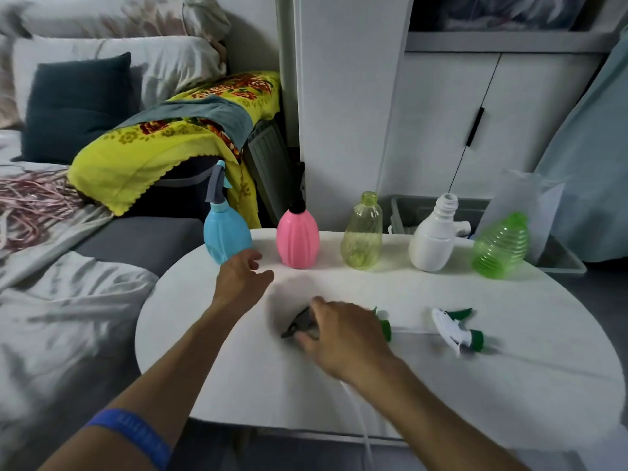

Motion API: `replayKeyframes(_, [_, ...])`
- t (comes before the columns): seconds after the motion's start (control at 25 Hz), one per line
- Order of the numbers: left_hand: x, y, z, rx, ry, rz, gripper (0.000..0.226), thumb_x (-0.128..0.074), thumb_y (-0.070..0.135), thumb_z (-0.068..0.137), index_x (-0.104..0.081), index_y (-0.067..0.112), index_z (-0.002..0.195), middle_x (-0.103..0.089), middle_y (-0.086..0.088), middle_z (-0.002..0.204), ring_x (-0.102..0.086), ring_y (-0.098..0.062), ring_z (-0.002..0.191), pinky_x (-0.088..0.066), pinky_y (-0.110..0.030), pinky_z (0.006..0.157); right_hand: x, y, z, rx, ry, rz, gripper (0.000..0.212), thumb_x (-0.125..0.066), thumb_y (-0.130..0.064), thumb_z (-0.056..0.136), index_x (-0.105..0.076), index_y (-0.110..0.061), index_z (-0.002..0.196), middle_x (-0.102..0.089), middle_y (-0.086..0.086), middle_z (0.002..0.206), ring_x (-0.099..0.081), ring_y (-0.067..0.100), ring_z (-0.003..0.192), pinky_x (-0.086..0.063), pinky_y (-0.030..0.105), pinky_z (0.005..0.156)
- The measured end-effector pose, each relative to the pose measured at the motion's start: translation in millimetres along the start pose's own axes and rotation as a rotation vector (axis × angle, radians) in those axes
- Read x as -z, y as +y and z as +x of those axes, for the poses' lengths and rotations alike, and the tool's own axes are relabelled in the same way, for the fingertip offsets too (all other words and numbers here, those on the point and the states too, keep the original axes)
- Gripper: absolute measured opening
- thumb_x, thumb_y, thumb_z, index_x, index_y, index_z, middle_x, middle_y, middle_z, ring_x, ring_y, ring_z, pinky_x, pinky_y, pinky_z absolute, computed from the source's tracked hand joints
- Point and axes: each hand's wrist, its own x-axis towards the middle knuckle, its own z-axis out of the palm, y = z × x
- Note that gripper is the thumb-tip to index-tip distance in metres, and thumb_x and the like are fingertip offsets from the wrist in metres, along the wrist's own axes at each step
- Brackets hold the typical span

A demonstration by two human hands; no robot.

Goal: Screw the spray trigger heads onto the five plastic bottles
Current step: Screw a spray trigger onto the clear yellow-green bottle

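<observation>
Five bottles stand in a row at the back of the white table. The blue bottle carries a blue-grey trigger head and the pink bottle a black one. The yellow-green bottle, the white bottle and the green ribbed bottle have open necks. My left hand hovers open just in front of the blue bottle. My right hand is closing over a dark trigger head lying on the table. Beside it lie a green trigger head, partly hidden, and a white-and-green trigger head.
A bed with a yellow floral blanket and pillows lies to the left. White cabinets stand behind the table. A grey bin sits at the back right. A thin white tube trails off the table's front edge.
</observation>
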Motion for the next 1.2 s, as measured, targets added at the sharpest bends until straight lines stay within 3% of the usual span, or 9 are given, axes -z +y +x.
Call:
replayKeyframes(0.16, [10, 13, -19, -0.186, 0.013, 0.003, 0.035, -0.075, 0.019, 0.081, -0.063, 0.015, 0.114, -0.063, 0.001, 0.095, -0.062, -0.016, 0.086, -0.056, -0.032, 0.074, -28, -21, -4, 0.065, 0.087, -0.154, 0.029, -0.056, -0.038, 0.091, -0.060, -0.016, 0.109, -0.069, 0.009, 0.110, -0.061, 0.033, 0.097, -0.042, 0.039, 0.081])
replayKeyframes(0.36, [8, 21, -34, -0.346, -0.018, 0.003, 0.035, -0.076, 0.019, 0.082, -0.062, 0.020, 0.114, -0.062, 0.006, 0.097, -0.060, -0.011, 0.086, -0.047, -0.015, 0.069, -31, -20, 2, 0.014, 0.036, -0.148, 0.025, -0.061, -0.022, 0.086, -0.057, -0.013, 0.109, -0.070, 0.009, 0.106, -0.062, 0.032, 0.095, -0.032, 0.034, 0.070])
replayKeyframes(0.48, [7, 27, -35, -0.390, 0.004, -0.026, 0.035, -0.076, 0.015, 0.081, -0.064, 0.018, 0.114, -0.064, 0.005, 0.097, -0.062, -0.012, 0.085, -0.051, -0.020, 0.071, 2, -11, 8, -0.127, 0.080, 0.123, 0.021, -0.065, -0.034, 0.079, -0.057, -0.021, 0.094, -0.071, 0.004, 0.096, -0.064, 0.028, 0.089, -0.036, 0.030, 0.064])
replayKeyframes(0.6, [3, 39, -33, -0.421, 0.016, -0.080, 0.033, -0.074, 0.008, 0.082, -0.064, 0.013, 0.114, -0.067, -0.001, 0.098, -0.063, -0.014, 0.087, -0.055, -0.026, 0.075, 53, 24, 8, -0.287, 0.279, 0.433, 0.027, -0.075, -0.041, 0.070, -0.057, -0.022, 0.074, -0.071, -0.005, 0.075, -0.065, 0.019, 0.070, -0.045, 0.030, 0.059])
replayKeyframes(0.72, [-11, 58, -30, -0.389, 0.014, -0.155, 0.032, -0.070, 0.007, 0.083, -0.065, 0.015, 0.113, -0.068, 0.000, 0.099, -0.064, -0.013, 0.090, -0.053, -0.022, 0.076, 97, 66, -3, -0.391, 0.529, 0.808, 0.027, -0.085, -0.031, 0.069, -0.061, -0.018, 0.068, -0.071, -0.004, 0.064, -0.065, 0.010, 0.060, -0.049, 0.026, 0.059])
replayKeyframes(0.84, [-40, 88, -24, -0.388, 0.044, -0.272, 0.038, -0.071, 0.009, 0.081, -0.061, 0.019, 0.117, -0.064, 0.003, 0.104, -0.062, -0.013, 0.097, -0.051, -0.020, 0.077, 115, 91, -14, -0.440, 0.651, 0.971, 0.028, -0.087, -0.023, 0.068, -0.061, -0.013, 0.069, -0.062, -0.015, 0.051, -0.053, -0.003, 0.046, -0.040, 0.008, 0.046])
replayKeyframes(0.96, [-75, 115, -8, -0.369, 0.044, -0.279, 0.069, -0.079, 0.017, 0.073, -0.046, 0.022, 0.134, -0.054, 0.000, 0.128, -0.052, -0.016, 0.116, -0.048, -0.032, 0.094, 121, 103, -19, -0.414, 0.711, 1.032, 0.026, -0.085, -0.016, 0.070, -0.061, -0.016, 0.079, -0.071, -0.017, 0.063, -0.062, -0.005, 0.055, -0.042, 0.005, 0.049])
replayKeyframes(1.08, [-108, 128, 18, -0.217, -0.076, -0.237, 0.102, -0.088, 0.025, 0.063, -0.029, 0.020, 0.146, -0.039, -0.006, 0.148, -0.041, -0.024, 0.132, -0.039, -0.038, 0.106, 125, 114, -22, -0.366, 0.758, 1.087, 0.039, -0.081, -0.007, 0.076, -0.057, -0.029, 0.098, -0.077, -0.019, 0.083, -0.071, -0.003, 0.077, -0.045, 0.003, 0.059])
replayKeyframes(1.2, [-123, 127, 34, -0.095, -0.131, -0.364, 0.085, -0.090, 0.028, 0.059, -0.047, 0.016, 0.132, -0.057, -0.007, 0.129, -0.057, -0.027, 0.114, -0.052, -0.038, 0.089, 128, 122, -22, -0.296, 0.782, 1.082, 0.049, -0.074, -0.001, 0.082, -0.054, -0.036, 0.110, -0.077, -0.019, 0.093, -0.070, -0.002, 0.091, -0.047, 0.005, 0.071])
